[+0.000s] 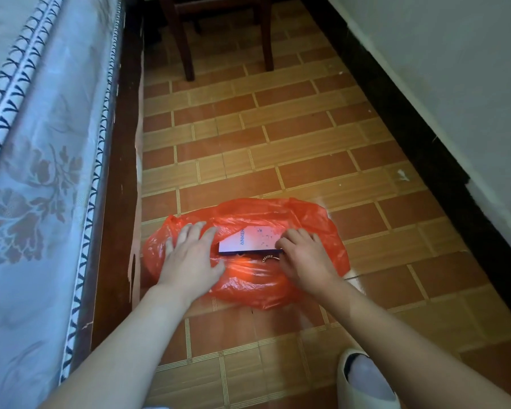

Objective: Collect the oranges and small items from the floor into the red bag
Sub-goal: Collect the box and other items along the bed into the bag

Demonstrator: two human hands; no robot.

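Thin red plastic bag [248, 258] lies on the tiled floor [278, 128] beside the bed; white rectangular box [250, 240] sits at its mouth; left hand [191, 255] presses flat, fingers spread; right hand [303, 255] curls onto the box end; no oranges visible outside; collection appears nearly complete.

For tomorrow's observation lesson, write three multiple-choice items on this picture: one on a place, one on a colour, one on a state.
1. Where does the white box lie?
A. on the bed
B. on the red bag, between the hands
C. under the chair

2. What colour is the slipper?
A. white
B. black
C. green

3. How does the left hand lie?
A. a fist in the air
B. pinching a coin
C. fingers straight, flat on the bag

Answers: 1 B, the box sits on the bag between both hands. 2 A, the slipper at the lower right is white. 3 C, its fingers spread flat on the plastic.
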